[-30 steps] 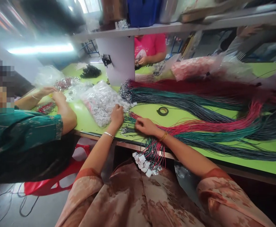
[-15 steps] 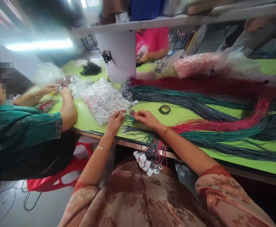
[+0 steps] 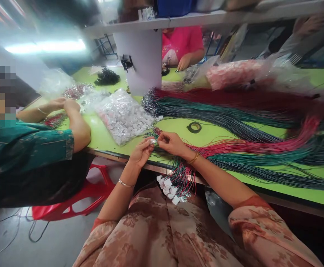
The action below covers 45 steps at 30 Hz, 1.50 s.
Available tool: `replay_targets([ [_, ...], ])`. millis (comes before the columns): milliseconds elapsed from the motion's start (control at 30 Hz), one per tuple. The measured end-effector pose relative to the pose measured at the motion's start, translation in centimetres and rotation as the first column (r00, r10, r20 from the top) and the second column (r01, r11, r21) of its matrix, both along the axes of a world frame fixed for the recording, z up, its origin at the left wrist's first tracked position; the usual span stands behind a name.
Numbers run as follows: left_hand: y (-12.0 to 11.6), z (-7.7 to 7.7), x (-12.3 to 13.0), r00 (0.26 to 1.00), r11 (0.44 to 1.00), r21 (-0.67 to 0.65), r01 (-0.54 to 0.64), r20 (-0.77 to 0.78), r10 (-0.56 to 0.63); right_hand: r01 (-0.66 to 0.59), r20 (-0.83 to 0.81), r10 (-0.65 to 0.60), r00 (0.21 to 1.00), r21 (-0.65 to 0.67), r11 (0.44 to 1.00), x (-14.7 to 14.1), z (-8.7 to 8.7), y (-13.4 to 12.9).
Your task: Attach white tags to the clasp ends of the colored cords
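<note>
Head view: the left hand (image 3: 142, 152) pinches a small white plastic connector (image 3: 152, 141) between thumb and fingertips, near the front edge of the light-green tabletop (image 3: 175, 125); the right hand (image 3: 171, 143) is curled just beside it, though whether it grips a wire end is too small to tell; long, thin red wires (image 3: 251, 148) stretch away to the right, with green wires (image 3: 251, 159) and dark wires (image 3: 262, 173) nearer the edge; a clear plastic bag of white pieces (image 3: 124, 120) lies beyond the left hand; a cluster of white connectors on coloured wires (image 3: 168, 186) hangs over the edge; the step in hand looks like joining wire to connector, which would next call for a steady left pinch and careful lining-up by the right.
</note>
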<state>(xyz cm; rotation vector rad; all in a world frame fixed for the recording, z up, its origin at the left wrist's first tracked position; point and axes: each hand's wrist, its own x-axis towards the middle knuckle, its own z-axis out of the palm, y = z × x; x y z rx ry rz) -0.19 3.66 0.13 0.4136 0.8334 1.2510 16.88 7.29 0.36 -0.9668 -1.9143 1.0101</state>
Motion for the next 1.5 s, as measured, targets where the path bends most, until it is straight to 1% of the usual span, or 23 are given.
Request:
replay_targets([
  [133, -0.2, -0.3, -0.1, 1.0, 1.0, 0.023, 0.001, 0.006, -0.001, 0.019, -0.007, -0.019, 1.0, 0.001, 1.0, 0.2, 0.3, -0.1],
  [267, -0.3, -0.5, -0.1, 0.999, 0.998, 0.053, 0.019, -0.041, -0.017, -0.005, 0.03, 0.005, 1.0, 0.023, 1.0, 0.3, 0.1, -0.1],
  [367, -0.4, -0.6, 0.0, 0.997, 0.997, 0.069, 0.022, -0.08, -0.017, 0.002, 0.06, -0.004, 0.998, 0.032, 0.999, 0.4, -0.1, 0.0],
  [567, -0.6, -0.5, 0.4, 0.986, 0.994, 0.108, -0.037, -0.155, 0.054, -0.007, 0.09, 0.002, 0.996, 0.053, 0.999, 0.4, 0.1, 0.1],
  [667, -0.7, -0.6, 0.7, 0.973, 0.99, 0.14, -0.027, -0.225, 0.059, -0.002, 0.092, -0.004, 0.996, 0.071, 0.997, 0.2, 0.1, -0.1],
  [767, -0.8, -0.9, 1.1, 0.948, 0.981, 0.195, -0.021, -0.308, 0.082, -0.023, 0.09, 0.013, 0.996, 0.103, 0.994, 0.1, 0.1, -0.3],
  [900, -0.8, -1.2, 1.4, 0.93, 0.98, 0.186, -0.066, -0.344, 0.128, -0.051, 0.097, 0.037, 0.995, 0.148, 0.988, 0.1, 0.0, -0.4],
  [967, -0.9, -1.3, 1.5, 0.921, 0.98, 0.181, -0.082, -0.362, 0.144, -0.074, 0.115, 0.057, 0.992, 0.146, 0.986, 0.1, 0.0, -0.5],
  [1100, -1.6, -1.4, 1.4, 0.888, 0.977, 0.2, -0.078, -0.432, 0.159, -0.068, 0.159, 0.048, 0.986, 0.127, 0.99, 0.0, -0.1, -0.9],
  [1167, -2.1, -1.4, 1.0, 0.87, 0.981, 0.185, -0.064, -0.471, 0.145, -0.112, 0.167, 0.096, 0.981, 0.089, 0.99, 0.0, -0.1, -0.7],
  [1233, -2.7, -1.3, 0.3, 0.859, 0.988, 0.152, -0.03, -0.502, 0.103, -0.142, 0.204, 0.129, 0.971, 0.051, 0.989, 0.0, -0.2, 0.0],
  [1300, -3.2, -1.3, -0.4, 0.844, 0.992, 0.128, 0.006, -0.533, 0.063, -0.116, 0.316, 0.094, 0.944, 0.051, 0.992, -0.2, -0.3, 0.9],
  [1333, -3.4, -1.3, -0.7, 0.836, 0.993, 0.12, 0.019, -0.547, 0.05, -0.092, 0.397, 0.058, 0.916, 0.069, 0.993, -0.4, -0.3, 1.3],
  [1433, -3.7, -1.2, -1.2, 0.822, 0.993, 0.113, 0.029, -0.568, 0.041, -0.061, 0.619, -0.029, 0.784, 0.124, 0.99, -1.4, -0.3, 1.9],
  [1500, -3.7, -1.3, -1.2, 0.819, 0.993, 0.115, 0.031, -0.572, 0.041, -0.058, 0.695, -0.055, 0.717, 0.138, 0.989, -1.9, -0.3, 1.9],
])
